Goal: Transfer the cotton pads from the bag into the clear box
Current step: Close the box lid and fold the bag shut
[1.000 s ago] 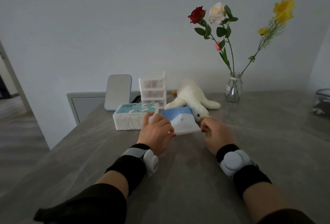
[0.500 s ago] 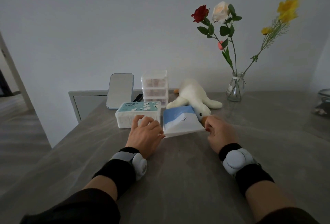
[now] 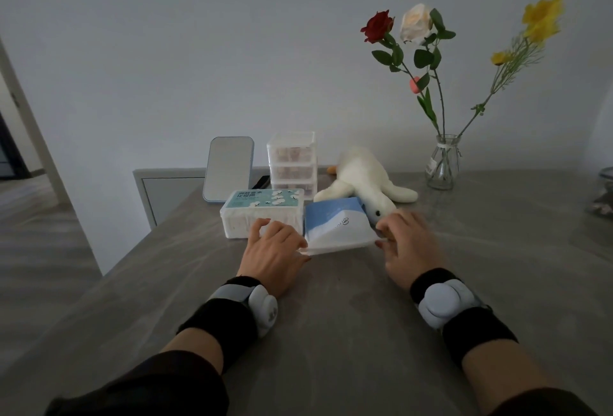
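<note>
A blue and white bag (image 3: pixel 335 226) lies on the grey table (image 3: pixel 331 316) in front of me. My left hand (image 3: pixel 273 255) is at its near left corner, thumb and forefinger on the bag's edge. My right hand (image 3: pixel 409 243) pinches the bag's right corner. Left of the bag, and touching it, sits a see-through pack of cotton pads (image 3: pixel 262 213) with a teal label. The clear box (image 3: pixel 292 163), a small stack of drawers, stands behind that pack near the wall. What is inside the bag is hidden.
A white plush duck (image 3: pixel 361 180) lies right behind the bag. A small mirror (image 3: pixel 229 168) stands at the back left, and a glass vase (image 3: pixel 442 163) of flowers at the back right. The table's left edge runs diagonally near my left arm.
My left hand slid off the top of the bag to its left corner. The bag settled lower toward the table, with my right hand staying on its right corner.
</note>
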{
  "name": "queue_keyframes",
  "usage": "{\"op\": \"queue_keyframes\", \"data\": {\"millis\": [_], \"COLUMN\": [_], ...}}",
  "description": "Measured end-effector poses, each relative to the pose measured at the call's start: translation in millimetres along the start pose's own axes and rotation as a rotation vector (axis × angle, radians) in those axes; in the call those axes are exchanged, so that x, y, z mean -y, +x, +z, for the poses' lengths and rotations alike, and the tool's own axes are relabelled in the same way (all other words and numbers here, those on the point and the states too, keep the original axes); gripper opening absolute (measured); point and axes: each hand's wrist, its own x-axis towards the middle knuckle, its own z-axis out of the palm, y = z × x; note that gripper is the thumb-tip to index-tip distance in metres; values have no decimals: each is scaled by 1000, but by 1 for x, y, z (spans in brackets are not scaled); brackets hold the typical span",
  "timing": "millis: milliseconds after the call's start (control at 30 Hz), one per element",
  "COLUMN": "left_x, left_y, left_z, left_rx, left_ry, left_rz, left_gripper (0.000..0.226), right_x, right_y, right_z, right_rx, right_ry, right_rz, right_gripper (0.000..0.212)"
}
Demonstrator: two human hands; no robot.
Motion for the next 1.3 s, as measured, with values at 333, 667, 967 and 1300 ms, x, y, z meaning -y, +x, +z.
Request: {"op": "queue_keyframes", "data": {"millis": [333, 667, 967, 1300], "left_x": [-2, -4, 0, 5], "left_y": [0, 1, 1, -1], "left_z": [-2, -1, 7, 14], "left_rx": [46, -16, -77, -80], "left_ry": [-55, -41, -55, -48], "left_rz": [-47, 70, 111, 108], "left_gripper": [13, 24, 18, 14], "right_x": [7, 29, 36, 46], "right_y": [1, 13, 43, 41], "right_z": [17, 16, 57, 76], "right_rx": [61, 227, 732, 649], "right_ry": [-111, -88, -251, -319], "right_rz": [-248, -84, 125, 129], "right_gripper": [8, 61, 75, 71]}}
